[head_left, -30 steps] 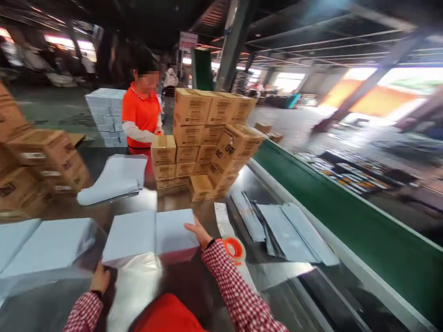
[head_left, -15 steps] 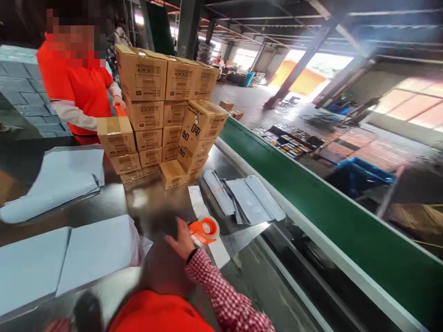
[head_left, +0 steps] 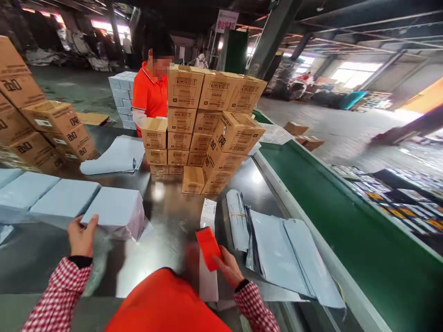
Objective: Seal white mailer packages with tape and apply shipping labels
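Note:
My left hand (head_left: 81,235) rests on the near edge of a pale blue wrapped package (head_left: 116,212) on the shiny metal table (head_left: 166,216), fingers curled on its corner. Two more pale blue packages (head_left: 44,196) lie to its left. My right hand (head_left: 228,267) grips an orange tape dispenser (head_left: 208,246), held just above a white strip of labels (head_left: 208,216) that runs along the table. My sleeves are red-and-white check, over an orange vest.
A stack of small cardboard boxes (head_left: 204,129) stands mid-table, with a person in an orange shirt (head_left: 150,94) behind it. Grey mailer bags (head_left: 280,249) lie at right beside a green conveyor belt (head_left: 339,221). More cartons (head_left: 38,129) sit at left, flat bags (head_left: 116,154) beyond.
My right hand left the package, reached the orange tape dispenser and now holds it lifted. My left hand stays at the package's near edge. The view swung right, then back.

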`<state>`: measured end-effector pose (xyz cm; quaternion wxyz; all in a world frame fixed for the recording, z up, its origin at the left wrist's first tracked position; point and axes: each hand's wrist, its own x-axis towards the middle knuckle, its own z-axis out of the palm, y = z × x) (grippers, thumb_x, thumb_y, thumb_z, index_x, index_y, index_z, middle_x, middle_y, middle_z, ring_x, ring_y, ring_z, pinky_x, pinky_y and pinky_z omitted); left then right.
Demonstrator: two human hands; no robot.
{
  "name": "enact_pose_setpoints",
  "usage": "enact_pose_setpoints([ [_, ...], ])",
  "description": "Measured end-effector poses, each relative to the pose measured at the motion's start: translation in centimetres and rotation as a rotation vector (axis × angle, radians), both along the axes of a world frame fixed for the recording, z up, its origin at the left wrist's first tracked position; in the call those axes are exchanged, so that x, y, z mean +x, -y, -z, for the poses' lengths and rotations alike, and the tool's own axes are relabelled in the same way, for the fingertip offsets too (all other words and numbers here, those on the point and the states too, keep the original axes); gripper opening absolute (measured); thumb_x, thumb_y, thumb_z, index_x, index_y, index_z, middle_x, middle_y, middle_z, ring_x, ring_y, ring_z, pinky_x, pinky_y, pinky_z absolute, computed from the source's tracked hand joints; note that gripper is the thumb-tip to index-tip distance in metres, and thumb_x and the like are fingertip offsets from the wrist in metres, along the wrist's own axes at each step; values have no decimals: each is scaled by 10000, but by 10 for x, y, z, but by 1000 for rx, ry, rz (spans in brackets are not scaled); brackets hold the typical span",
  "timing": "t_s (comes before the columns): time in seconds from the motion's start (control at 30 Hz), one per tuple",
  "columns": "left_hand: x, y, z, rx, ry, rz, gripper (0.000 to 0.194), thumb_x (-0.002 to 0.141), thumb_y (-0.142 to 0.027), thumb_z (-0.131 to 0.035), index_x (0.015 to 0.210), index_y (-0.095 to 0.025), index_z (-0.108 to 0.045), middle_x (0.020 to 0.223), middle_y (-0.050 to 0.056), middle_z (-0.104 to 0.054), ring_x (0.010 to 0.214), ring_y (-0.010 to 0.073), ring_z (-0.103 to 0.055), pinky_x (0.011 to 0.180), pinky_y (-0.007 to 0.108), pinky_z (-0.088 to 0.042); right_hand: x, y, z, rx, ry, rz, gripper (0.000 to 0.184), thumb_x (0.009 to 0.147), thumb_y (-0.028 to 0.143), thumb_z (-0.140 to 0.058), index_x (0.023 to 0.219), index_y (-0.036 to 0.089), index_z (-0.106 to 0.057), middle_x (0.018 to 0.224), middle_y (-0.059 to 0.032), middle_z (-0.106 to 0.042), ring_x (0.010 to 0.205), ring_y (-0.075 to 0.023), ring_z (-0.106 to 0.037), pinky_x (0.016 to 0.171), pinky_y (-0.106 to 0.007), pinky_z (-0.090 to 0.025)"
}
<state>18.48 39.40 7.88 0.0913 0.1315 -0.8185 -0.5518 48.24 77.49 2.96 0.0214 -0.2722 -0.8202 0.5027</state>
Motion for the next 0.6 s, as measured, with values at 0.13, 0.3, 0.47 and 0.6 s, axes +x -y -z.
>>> enact_pose_setpoints([
  [0.13, 7, -24, -20, 215, 150, 353, 739, 636, -571, -696, 1215, -132, -556, 1151, 82, -600, 974, 221, -556, 824, 328, -460, 5, -13, -33, -366, -184, 183, 549, 765, 666, -612, 979, 163, -670, 950, -115, -700, 878, -275, -638, 758, -374, -533],
  [0.3, -20, -57, -34, 319, 260, 591, 744, 574, -510, -753, 1179, -107, -593, 1152, 137, -663, 966, 251, -625, 833, 350, -503, -12, -17, -59, -530, -287, 223, 618, 679, 721, -687, 1013, 201, -693, 1067, -140, -705, 948, -308, -658, 842, -415, -547],
  [0.47, -30, -75, -43, 325, 299, 762, 739, 547, -511, -790, 1137, -98, -626, 1155, 168, -671, 994, 315, -637, 877, 423, -500, -30, 5, -104, -552, -455, 35, 568, 712, 675, -696, 1072, 236, -683, 1053, -114, -697, 937, -298, -649, 863, -428, -537],
  [0.6, 6, -86, -77, 246, 53, 663, 859, 538, -571, -800, 1216, -92, -576, 1339, 188, -548, 1228, 339, -493, 1076, 427, -358, -36, 39, -145, -414, -438, -116, 517, 685, 630, -735, 986, 212, -706, 862, -83, -675, 771, -249, -609, 713, -356, -516],
])
